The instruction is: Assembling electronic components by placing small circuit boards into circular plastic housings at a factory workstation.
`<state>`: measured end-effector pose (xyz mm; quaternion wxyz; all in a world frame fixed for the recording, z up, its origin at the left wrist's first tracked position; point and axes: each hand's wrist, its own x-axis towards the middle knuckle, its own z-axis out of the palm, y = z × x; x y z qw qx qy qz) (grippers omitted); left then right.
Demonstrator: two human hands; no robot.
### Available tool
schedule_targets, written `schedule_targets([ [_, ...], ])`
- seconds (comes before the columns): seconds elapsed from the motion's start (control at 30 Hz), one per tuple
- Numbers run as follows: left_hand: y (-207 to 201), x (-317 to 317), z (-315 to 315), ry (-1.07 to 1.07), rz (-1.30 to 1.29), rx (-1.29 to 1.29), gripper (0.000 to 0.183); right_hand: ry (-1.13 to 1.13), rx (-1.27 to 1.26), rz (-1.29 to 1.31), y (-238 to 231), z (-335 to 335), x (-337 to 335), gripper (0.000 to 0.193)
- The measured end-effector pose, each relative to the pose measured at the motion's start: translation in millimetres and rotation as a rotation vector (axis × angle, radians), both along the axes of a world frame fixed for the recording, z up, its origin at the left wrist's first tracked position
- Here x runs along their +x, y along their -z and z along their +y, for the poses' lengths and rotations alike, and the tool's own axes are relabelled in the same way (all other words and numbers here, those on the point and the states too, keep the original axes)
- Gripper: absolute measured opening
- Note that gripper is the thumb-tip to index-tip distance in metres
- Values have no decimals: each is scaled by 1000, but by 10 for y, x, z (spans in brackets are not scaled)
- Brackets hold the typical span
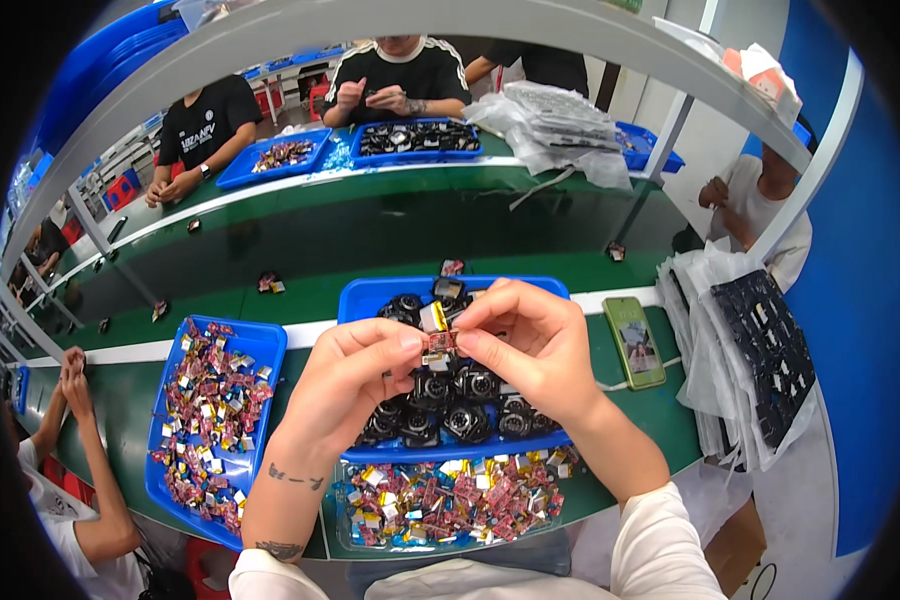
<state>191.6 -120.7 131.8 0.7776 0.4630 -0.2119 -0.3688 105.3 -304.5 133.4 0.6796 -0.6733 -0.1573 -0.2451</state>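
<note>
Between my two hands is a small red circuit board [439, 343] with a white and yellow piece attached, held up over a blue tray [353, 298]. The thumb and fingertips of my left hand [355, 370] pinch the board's left side. On its other side, my right hand [535, 345] grips the board between thumb and forefinger. Several black housings [467, 421] with round fronts fill the tray below, partly hidden by my hands. Nearest to me, a clear plastic tray [342, 520] holds a heap of similar red boards [460, 497] with white and yellow parts.
Another blue tray [279, 350] of red boards stands at left. A green-framed phone [633, 343] lies at right, beside stacked black moulded trays [765, 335] in plastic wrap. Beyond, a green belt [370, 225] carries scattered small parts. People work across it and at both sides; a white frame arches overhead.
</note>
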Motion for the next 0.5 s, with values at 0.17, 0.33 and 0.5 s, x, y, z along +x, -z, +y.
schedule_targets([
  [0.17,-50,-8,-69,-395,-946,88,10,-3,108,94,-56,-25,-17,12],
  [0.33,-127,-43,-45,-476,-1256,95,36,-17,179,218,-17,-59,12,14],
  [0.5,-81,-23,-124,-643,-1570,79,29,-113,208,271,-41,-6,-3,18],
])
